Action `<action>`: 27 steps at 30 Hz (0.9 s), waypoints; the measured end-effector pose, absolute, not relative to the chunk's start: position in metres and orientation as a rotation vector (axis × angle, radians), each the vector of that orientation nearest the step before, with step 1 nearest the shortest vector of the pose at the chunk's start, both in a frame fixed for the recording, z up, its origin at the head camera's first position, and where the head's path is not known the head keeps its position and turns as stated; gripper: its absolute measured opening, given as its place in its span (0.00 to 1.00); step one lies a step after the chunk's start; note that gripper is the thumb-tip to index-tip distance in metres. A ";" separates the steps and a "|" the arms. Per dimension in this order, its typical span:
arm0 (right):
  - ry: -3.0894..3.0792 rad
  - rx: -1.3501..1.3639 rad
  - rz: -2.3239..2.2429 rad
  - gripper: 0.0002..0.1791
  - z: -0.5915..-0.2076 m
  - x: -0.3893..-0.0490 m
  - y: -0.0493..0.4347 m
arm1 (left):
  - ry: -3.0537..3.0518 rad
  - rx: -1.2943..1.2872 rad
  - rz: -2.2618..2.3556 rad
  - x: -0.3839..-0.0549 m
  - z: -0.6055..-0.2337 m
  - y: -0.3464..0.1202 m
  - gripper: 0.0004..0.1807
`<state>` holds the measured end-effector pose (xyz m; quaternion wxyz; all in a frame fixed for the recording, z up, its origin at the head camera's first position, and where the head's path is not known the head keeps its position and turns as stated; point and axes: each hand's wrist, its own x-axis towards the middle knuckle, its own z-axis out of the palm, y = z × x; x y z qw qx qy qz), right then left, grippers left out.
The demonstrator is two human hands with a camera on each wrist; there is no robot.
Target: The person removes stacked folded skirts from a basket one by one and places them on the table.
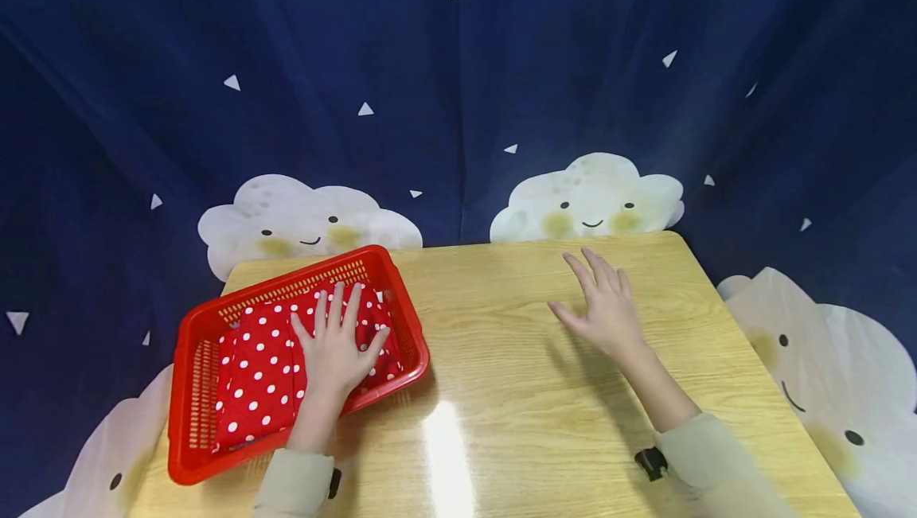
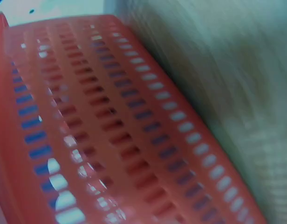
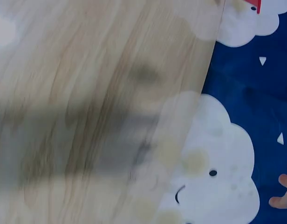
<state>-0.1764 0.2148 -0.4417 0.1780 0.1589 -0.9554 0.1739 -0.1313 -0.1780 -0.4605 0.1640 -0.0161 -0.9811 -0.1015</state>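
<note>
My left hand (image 1: 335, 351) spreads its fingers over a red cloth with white dots (image 1: 261, 367), which lies folded in a red plastic basket (image 1: 188, 422). In the left wrist view the basket's slotted side wall (image 2: 101, 116) fills much of the picture, and the hand itself is hardly seen. Over the right part of the table my right hand (image 1: 605, 315) hangs with fingers apart and nothing in them, its shadow falling on the wood. Only a few of its fingertips (image 3: 285, 184) show at the right edge of the right wrist view.
The basket stands on the left of a light wooden table (image 1: 494, 343). Behind the table hangs a dark blue curtain (image 1: 458, 88) with white triangles and smiling clouds. A bright glare streak lies on the table's front middle.
</note>
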 end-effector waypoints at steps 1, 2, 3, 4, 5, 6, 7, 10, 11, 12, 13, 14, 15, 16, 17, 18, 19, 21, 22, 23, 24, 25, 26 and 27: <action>-2.668 0.464 0.534 0.42 -0.443 -0.176 0.210 | -2.769 -0.041 -0.305 -0.130 -0.461 -0.182 0.46; -2.637 0.477 0.572 0.41 -0.445 -0.177 0.206 | -2.743 -0.034 -0.324 -0.128 -0.461 -0.185 0.45; -2.612 0.489 0.601 0.40 -0.447 -0.177 0.201 | -2.716 -0.026 -0.339 -0.127 -0.461 -0.189 0.45; -2.594 0.500 0.637 0.40 -0.448 -0.177 0.196 | -2.689 -0.019 -0.360 -0.125 -0.461 -0.193 0.44; -2.580 0.509 0.668 0.40 -0.450 -0.177 0.190 | -2.664 -0.011 -0.371 -0.123 -0.462 -0.197 0.43; -2.571 0.518 0.699 0.39 -0.452 -0.177 0.185 | -2.642 0.000 -0.387 -0.121 -0.462 -0.202 0.43; -2.568 0.525 0.724 0.39 -0.454 -0.176 0.180 | -2.620 0.008 -0.399 -0.118 -0.463 -0.206 0.43; -2.574 0.550 0.774 0.38 -0.461 -0.176 0.164 | -2.548 0.034 -0.431 -0.112 -0.464 -0.219 0.41; -2.577 0.559 0.793 0.38 -0.463 -0.176 0.158 | -2.526 0.045 -0.440 -0.110 -0.465 -0.223 0.41; -2.576 0.571 0.811 0.38 -0.465 -0.176 0.153 | -2.504 0.053 -0.452 -0.108 -0.466 -0.228 0.40; -2.571 0.582 0.830 0.37 -0.467 -0.176 0.147 | -2.487 0.063 -0.458 -0.106 -0.467 -0.232 0.39; -2.565 0.595 0.850 0.37 -0.468 -0.176 0.142 | -2.470 0.075 -0.463 -0.105 -0.467 -0.237 0.39; -2.558 0.606 0.874 0.37 -0.469 -0.175 0.136 | -2.457 0.089 -0.466 -0.103 -0.468 -0.241 0.38; -2.550 0.618 0.901 0.37 -0.470 -0.175 0.130 | -2.450 0.106 -0.468 -0.101 -0.469 -0.245 0.38; -2.538 0.633 0.930 0.37 -0.470 -0.175 0.124 | -2.449 0.129 -0.477 -0.098 -0.469 -0.249 0.38; -2.528 0.645 0.955 0.36 -0.471 -0.174 0.118 | -2.453 0.155 -0.482 -0.096 -0.470 -0.253 0.38; -2.521 0.655 0.980 0.36 -0.471 -0.174 0.112 | -2.458 0.183 -0.489 -0.093 -0.470 -0.257 0.38; -2.509 0.677 1.031 0.36 -0.472 -0.173 0.101 | -2.475 0.247 -0.512 -0.088 -0.470 -0.264 0.38; -2.504 0.687 1.054 0.36 -0.473 -0.173 0.095 | -2.490 0.283 -0.526 -0.085 -0.470 -0.267 0.39; -2.501 0.697 1.080 0.35 -0.473 -0.173 0.090 | -2.506 0.321 -0.546 -0.083 -0.470 -0.270 0.40; -2.501 0.703 1.107 0.36 -0.474 -0.173 0.084 | -2.518 0.354 -0.558 -0.081 -0.470 -0.273 0.40; -2.497 0.712 1.135 0.35 -0.474 -0.173 0.079 | -2.528 0.388 -0.575 -0.079 -0.469 -0.276 0.40; -2.492 0.721 1.158 0.35 -0.474 -0.173 0.073 | -2.543 0.427 -0.591 -0.077 -0.469 -0.280 0.40; -2.491 0.725 1.183 0.35 -0.474 -0.172 0.068 | -2.554 0.462 -0.605 -0.075 -0.468 -0.283 0.41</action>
